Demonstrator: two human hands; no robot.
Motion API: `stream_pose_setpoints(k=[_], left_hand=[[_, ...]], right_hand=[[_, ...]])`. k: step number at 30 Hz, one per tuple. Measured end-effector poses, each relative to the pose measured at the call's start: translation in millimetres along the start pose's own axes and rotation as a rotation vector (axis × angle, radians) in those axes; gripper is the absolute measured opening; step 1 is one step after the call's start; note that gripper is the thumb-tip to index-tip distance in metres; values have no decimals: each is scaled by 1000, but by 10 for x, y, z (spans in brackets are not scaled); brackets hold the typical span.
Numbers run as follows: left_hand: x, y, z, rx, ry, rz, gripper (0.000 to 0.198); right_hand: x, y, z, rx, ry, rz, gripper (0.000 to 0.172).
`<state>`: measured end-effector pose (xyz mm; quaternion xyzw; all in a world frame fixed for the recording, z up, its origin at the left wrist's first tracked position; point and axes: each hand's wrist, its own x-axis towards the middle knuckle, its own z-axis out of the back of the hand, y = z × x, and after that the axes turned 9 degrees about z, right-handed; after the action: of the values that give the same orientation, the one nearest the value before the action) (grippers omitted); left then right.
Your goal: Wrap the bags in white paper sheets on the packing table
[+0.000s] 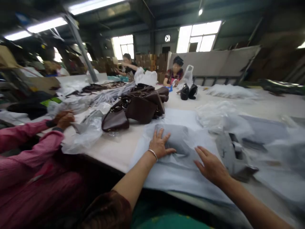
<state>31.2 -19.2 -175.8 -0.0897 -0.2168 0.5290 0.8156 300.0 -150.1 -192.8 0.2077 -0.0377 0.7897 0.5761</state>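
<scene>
A grey handbag (177, 140) lies wrapped in pale blue-white tissue paper (181, 178) on the table in front of me. My left hand (160, 144), a bracelet on its wrist, rests flat on the wrapped bag with fingers spread. My right hand (211, 165) lies palm down on the paper just right of the bag, fingers stretched toward it. Neither hand grips anything.
A pile of dark brown handbags (140, 106) sits behind. Another grey bag (234, 152) and clear plastic bags (216, 116) lie to the right. A co-worker in pink sleeves (30, 143) works at the left with plastic (84, 135). Two people sit at the far end.
</scene>
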Motion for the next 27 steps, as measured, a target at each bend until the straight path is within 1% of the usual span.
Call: stream_pose_setpoints(k=[1, 3, 6, 9, 13, 16, 19, 22, 25, 27], left_hand=[[9, -2, -5, 16, -2, -1, 99], [31, -3, -16, 40, 4, -9, 99], [49, -11, -14, 65, 28, -10, 99], [46, -26, 4, 84, 39, -2, 99], [42, -32, 14, 96, 38, -8, 99], [45, -27, 8, 95, 32, -6, 98], [48, -20, 0, 88, 36, -9, 99], [50, -19, -3, 83, 34, -8, 98], [46, -27, 6, 87, 27, -5, 97], [43, -37, 21, 95, 37, 3, 97]], right_hand=[[-22, 118, 99, 7, -23, 54, 50], [-44, 373, 233, 96, -14, 163, 41], [-70, 713, 269, 242, 134, 318, 34], [-103, 912, 195, 232, 285, 417, 30], [-114, 995, 89, 110, 427, 447, 20], [-106, 1022, 30, 4, 477, 457, 17], [-91, 1050, -9, -52, 489, 480, 17], [-71, 1059, 9, -67, 492, 444, 18], [-58, 1047, 87, -8, 486, 395, 12], [-59, 1041, 137, 65, 472, 416, 12]])
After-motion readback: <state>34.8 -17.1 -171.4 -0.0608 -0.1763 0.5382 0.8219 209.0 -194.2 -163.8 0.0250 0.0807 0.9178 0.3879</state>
